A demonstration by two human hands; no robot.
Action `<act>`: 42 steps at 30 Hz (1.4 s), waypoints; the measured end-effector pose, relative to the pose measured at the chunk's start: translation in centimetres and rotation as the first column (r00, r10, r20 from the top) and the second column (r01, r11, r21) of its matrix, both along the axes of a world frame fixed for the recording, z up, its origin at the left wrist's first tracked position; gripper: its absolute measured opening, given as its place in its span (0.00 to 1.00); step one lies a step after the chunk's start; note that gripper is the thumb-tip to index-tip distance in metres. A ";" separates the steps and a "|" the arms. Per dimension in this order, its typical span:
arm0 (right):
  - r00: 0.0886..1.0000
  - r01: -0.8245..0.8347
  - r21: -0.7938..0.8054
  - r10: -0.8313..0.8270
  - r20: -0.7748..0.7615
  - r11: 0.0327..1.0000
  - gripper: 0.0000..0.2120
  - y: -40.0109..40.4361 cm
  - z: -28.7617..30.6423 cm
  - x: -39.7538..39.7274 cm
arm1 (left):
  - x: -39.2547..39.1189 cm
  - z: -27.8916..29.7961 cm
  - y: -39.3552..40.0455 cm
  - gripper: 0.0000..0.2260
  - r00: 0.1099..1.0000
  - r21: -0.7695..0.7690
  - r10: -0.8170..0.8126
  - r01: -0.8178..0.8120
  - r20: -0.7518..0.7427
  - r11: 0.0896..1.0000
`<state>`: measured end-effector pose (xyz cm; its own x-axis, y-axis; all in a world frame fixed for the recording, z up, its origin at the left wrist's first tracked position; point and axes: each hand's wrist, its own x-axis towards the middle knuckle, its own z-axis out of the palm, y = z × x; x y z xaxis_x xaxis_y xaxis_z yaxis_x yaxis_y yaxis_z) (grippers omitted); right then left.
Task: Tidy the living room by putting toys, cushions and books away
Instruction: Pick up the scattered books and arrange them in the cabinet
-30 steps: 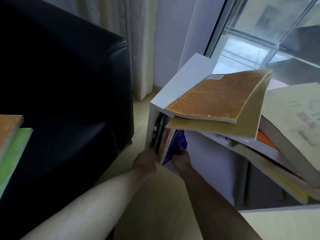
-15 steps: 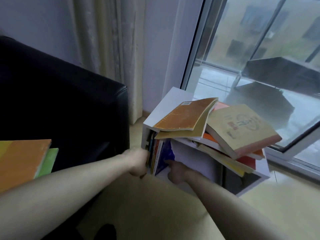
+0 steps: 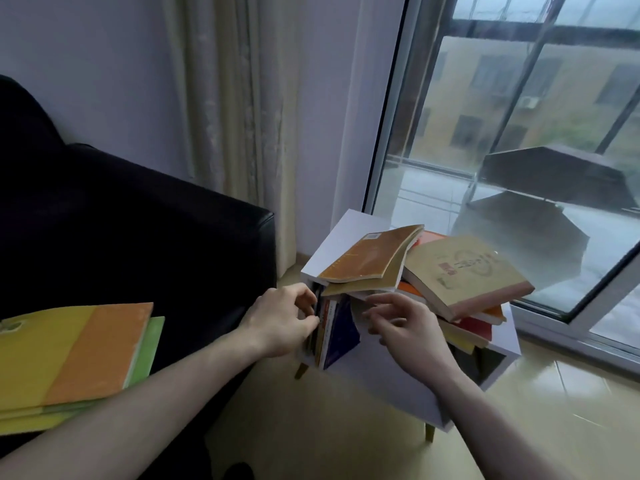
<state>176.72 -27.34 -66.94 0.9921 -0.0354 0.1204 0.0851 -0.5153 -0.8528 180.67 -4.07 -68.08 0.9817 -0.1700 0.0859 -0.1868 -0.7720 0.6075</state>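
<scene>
A small white shelf unit stands by the window. Several books stand upright in its left compartment, a dark blue one leaning at the right. My left hand pinches the spines of the leftmost upright books. My right hand hovers in front of the compartment with fingers spread, holding nothing. On top lies a loose pile: an orange-brown book, a thick tan book, and red and orange ones beneath. A yellow-orange book stack rests on the black sofa arm at the left.
The black leather sofa sits close against the shelf's left side. A cream curtain hangs behind. A sliding glass window fills the right. Pale tiled floor lies around the shelf's wooden legs.
The view pulled back and upward from the shelf. My right hand lifted off the dark blue book and opened. My left hand stayed at the book spines.
</scene>
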 end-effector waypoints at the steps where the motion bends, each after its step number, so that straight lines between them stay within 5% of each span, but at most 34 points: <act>1: 0.999 0.028 0.028 -0.029 0.034 0.999 0.10 -0.3 0.6 0.0 | 0.3 0.3 -0.3 0.12 1.000 -0.020 0.008 -0.008 0.022 1.000; 16: 0.963 0.139 0.240 -0.188 0.192 0.961 0.10 -1.0 1.1 1.6 | 5.3 -0.7 -4.5 0.24 0.979 0.029 -0.042 0.037 0.198 0.999; 22: 0.932 0.202 0.280 -0.272 0.239 0.939 0.11 -2.4 1.8 1.8 | 8.2 -2.8 -7.0 0.37 0.983 0.149 -0.156 0.141 0.093 0.979; 27: 0.881 0.328 0.257 -0.392 0.265 0.909 0.13 -4.9 2.1 1.4 | 9.6 -2.8 -8.1 0.21 0.984 0.039 -0.120 0.116 0.132 0.993; 31: 0.869 0.384 0.187 -0.422 0.258 0.904 0.14 -6.7 2.2 1.4 | 11.2 -2.0 -7.0 0.09 0.968 -0.096 0.077 -0.055 0.239 0.994; 35: 0.904 0.369 0.058 -0.373 0.209 0.928 0.18 -7.3 1.4 1.3 | 10.9 -2.5 -6.3 0.09 0.971 -0.032 0.042 -0.036 0.237 0.999; 42: 0.932 0.320 0.206 -0.346 0.109 0.925 0.18 -6.5 1.2 1.3 | 10.4 -2.2 -6.6 0.08 0.929 -0.145 0.166 -0.124 0.332 0.982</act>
